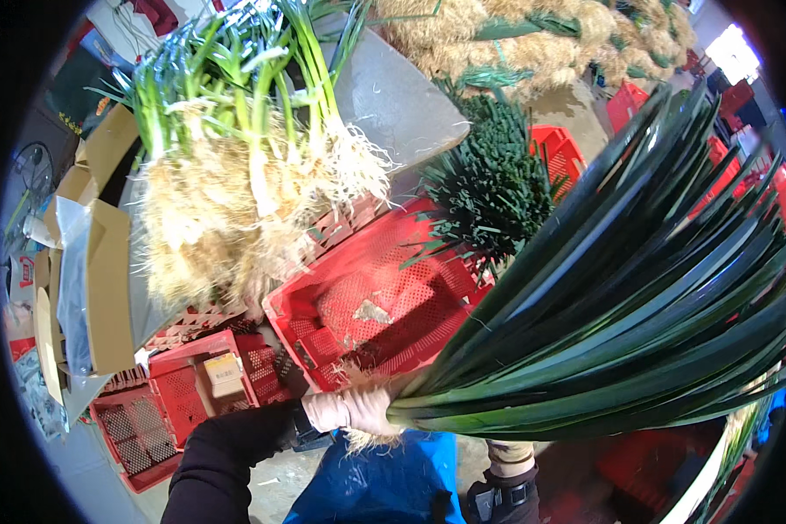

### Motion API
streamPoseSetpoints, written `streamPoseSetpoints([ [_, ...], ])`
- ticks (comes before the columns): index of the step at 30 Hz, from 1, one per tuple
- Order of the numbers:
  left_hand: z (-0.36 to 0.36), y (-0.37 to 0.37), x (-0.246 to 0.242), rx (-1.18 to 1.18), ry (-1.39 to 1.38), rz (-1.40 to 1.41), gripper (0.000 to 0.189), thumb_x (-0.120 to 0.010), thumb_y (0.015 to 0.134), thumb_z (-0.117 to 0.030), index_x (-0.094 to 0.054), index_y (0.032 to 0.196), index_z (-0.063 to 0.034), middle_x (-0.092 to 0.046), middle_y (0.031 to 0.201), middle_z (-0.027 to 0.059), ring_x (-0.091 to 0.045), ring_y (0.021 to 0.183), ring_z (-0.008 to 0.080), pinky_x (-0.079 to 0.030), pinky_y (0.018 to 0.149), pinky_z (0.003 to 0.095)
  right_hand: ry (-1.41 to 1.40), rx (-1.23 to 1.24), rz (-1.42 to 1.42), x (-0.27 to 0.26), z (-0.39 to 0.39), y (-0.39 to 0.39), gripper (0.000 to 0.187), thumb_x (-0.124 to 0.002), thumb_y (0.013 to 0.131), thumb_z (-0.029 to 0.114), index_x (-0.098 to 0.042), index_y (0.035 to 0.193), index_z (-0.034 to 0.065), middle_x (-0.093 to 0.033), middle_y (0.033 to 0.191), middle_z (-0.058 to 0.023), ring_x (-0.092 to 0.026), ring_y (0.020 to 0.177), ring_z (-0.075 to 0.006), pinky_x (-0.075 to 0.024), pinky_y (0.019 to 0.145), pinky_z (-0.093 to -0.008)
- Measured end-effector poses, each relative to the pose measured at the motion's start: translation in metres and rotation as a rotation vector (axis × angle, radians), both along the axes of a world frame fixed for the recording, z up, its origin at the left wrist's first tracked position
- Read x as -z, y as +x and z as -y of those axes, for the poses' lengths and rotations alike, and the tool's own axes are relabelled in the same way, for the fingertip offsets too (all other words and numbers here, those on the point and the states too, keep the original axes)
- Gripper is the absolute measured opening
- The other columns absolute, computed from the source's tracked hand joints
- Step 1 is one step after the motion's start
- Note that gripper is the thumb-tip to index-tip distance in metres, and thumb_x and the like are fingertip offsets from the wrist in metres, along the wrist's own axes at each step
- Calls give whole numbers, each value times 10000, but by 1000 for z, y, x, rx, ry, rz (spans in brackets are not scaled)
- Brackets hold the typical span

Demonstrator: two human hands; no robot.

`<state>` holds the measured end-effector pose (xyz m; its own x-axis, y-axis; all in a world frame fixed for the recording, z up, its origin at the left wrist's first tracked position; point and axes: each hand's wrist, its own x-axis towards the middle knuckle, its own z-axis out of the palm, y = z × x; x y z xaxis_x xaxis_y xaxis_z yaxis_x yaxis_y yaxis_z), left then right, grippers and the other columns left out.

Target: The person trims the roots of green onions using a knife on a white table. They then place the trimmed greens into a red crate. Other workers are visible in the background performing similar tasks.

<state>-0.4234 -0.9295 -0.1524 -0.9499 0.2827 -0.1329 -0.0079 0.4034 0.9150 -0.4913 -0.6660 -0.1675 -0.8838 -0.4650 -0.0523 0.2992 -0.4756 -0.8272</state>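
My left hand (pixel 360 409), in a pale glove, is closed around the stem end of a large bunch of leek-like greens (pixel 602 314). Tan fibrous roots stick out above and below my grip. The dark flat leaves fan out to the right and upward. My right hand (pixel 511 456) is beneath the leaves; only its gloved wrist edge shows, so its fingers are hidden. Beyond the bunch sits a red perforated plastic crate (pixel 380 314) with a pale scrap on its floor.
Rooted greens (pixel 255 150) lie on a grey table (pixel 399 98), roots overhanging its edge. Another leafy bundle (pixel 491 177) stands behind the red crate. Open cardboard boxes (pixel 108 281) and smaller red crates (pixel 137 432) are on the left. Stacked root bundles (pixel 517 52) fill the back.
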Motion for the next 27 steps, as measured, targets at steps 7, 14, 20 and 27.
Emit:
streamPoseSetpoints([
  [7, 43, -67, 149, 19, -304, -125, 699, -777, 752, -227, -458, 1358, -86, -605, 1241, 155, -610, 1075, 318, -508, 935, 407, 85, -128, 17, 113, 61, -101, 749, -785, 780, 195, -453, 1444, 96, -508, 1416, -109, -528, 1241, -291, -400, 1081, -494],
  [14, 94, -177, 215, -590, 503, 360, 719, -716, 799, -370, -428, 1404, -109, -583, 1305, 136, -574, 1137, 365, -432, 1000, 492, 315, -254, -61, 211, 161, -194, 724, -746, 803, 213, -443, 1451, 96, -507, 1414, -119, -520, 1250, -302, -392, 1082, -508],
  [20, 95, -251, 255, -925, 1085, 423, 753, -663, 839, -493, -403, 1443, -128, -563, 1360, 121, -542, 1191, 406, -367, 1055, 565, 494, -294, -125, 268, 187, -234, 704, -712, 823, 228, -435, 1456, 97, -506, 1412, -127, -513, 1258, -311, -384, 1083, -520],
  [27, 94, -285, 277, -1002, 1363, 415, 729, -608, 903, -541, -365, 1477, -163, -515, 1436, 101, -501, 1261, 426, -335, 1092, 629, 764, -338, -240, 304, 186, -256, 681, -673, 847, 246, -426, 1463, 97, -504, 1410, -136, -505, 1267, -322, -376, 1084, -534],
])
